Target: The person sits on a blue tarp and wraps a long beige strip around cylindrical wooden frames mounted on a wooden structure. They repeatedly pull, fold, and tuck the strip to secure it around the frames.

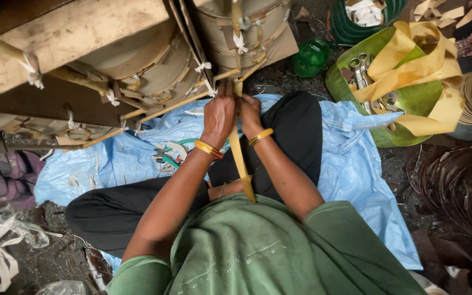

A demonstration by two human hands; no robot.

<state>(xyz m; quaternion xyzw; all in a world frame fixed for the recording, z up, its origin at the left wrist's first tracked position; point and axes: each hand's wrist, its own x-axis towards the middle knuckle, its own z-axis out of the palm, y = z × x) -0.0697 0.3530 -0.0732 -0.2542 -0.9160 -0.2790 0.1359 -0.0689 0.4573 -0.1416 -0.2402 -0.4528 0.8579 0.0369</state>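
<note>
Left hand (219, 116) and right hand (250, 113) grip a yellow strip (240, 158) at the cane frame (154, 109). Blue sheet (350, 164) lies beneath; green basin (411, 101) far right.

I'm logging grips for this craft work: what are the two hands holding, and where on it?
Both the left hand and right hand grip the yellow strip at its upper end, by the cane frame.

Scissors (360, 70) lie in the basin (338, 82) (right of the hands (235, 114)).
</note>
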